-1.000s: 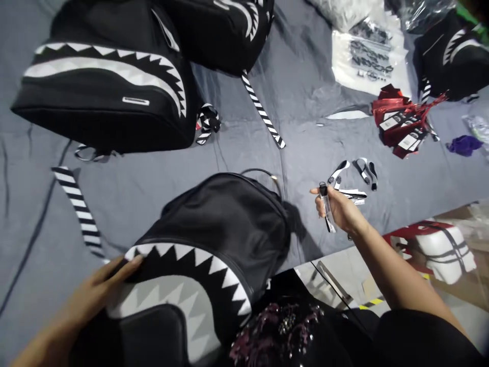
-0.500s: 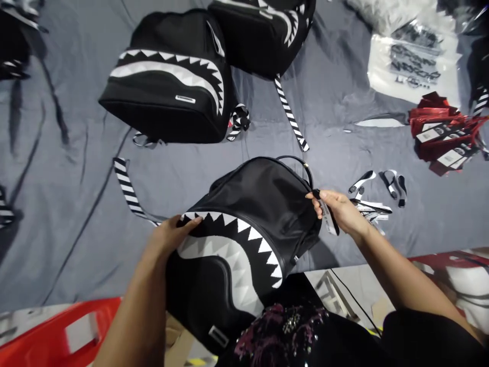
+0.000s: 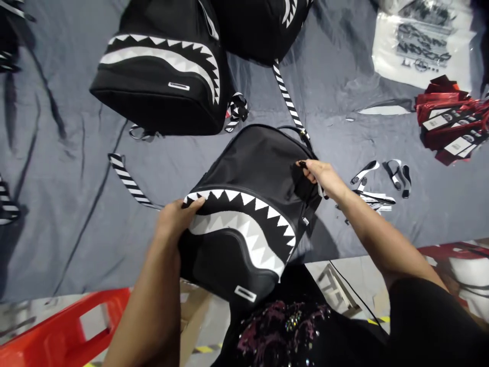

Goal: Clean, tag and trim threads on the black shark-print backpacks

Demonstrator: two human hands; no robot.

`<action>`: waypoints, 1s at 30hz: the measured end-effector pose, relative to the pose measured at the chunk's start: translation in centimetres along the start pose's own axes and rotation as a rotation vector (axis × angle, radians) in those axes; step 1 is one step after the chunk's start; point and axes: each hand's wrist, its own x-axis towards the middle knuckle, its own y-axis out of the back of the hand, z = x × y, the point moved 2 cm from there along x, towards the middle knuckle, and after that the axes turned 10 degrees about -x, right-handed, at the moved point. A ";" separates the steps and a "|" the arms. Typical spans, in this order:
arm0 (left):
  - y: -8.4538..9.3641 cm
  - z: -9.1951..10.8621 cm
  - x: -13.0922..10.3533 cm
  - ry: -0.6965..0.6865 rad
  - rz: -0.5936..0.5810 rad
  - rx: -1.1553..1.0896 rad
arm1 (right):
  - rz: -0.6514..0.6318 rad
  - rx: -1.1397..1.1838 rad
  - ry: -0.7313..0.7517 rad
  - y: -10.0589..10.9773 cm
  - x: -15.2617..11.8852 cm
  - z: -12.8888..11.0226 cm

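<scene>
A black backpack [image 3: 263, 158] with a white and grey shark-mouth pattern leans at the table's front edge, against my body. My left hand [image 3: 181, 214] grips its left side, thumb lying over the white teeth. Near the bag's upper right, my right hand [image 3: 319, 173] pinches the end of a small black strap, and part of a light strip shows below the fingers. The bag's thin top handle [image 3: 294, 130] stands just behind that hand. Striped straps [image 3: 130, 181] lie to the left of the bag.
Two more black backpacks [image 3: 164, 76] sit at the back. Short black and white straps [image 3: 372, 196] lie at right, with red packets of tags [image 3: 451, 122] and a clear plastic bag [image 3: 420, 51] beyond. A red plastic object [image 3: 64, 331] is below the table at left.
The backpack has been raised and turned more upright. My right hand has moved up and left, with the black strap end in its fingers. The view has shifted slightly.
</scene>
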 end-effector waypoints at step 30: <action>-4.6 -1.2 -8.1 0.191 0.159 -0.041 | -0.232 0.427 -0.161 -1.4 -3.6 1.5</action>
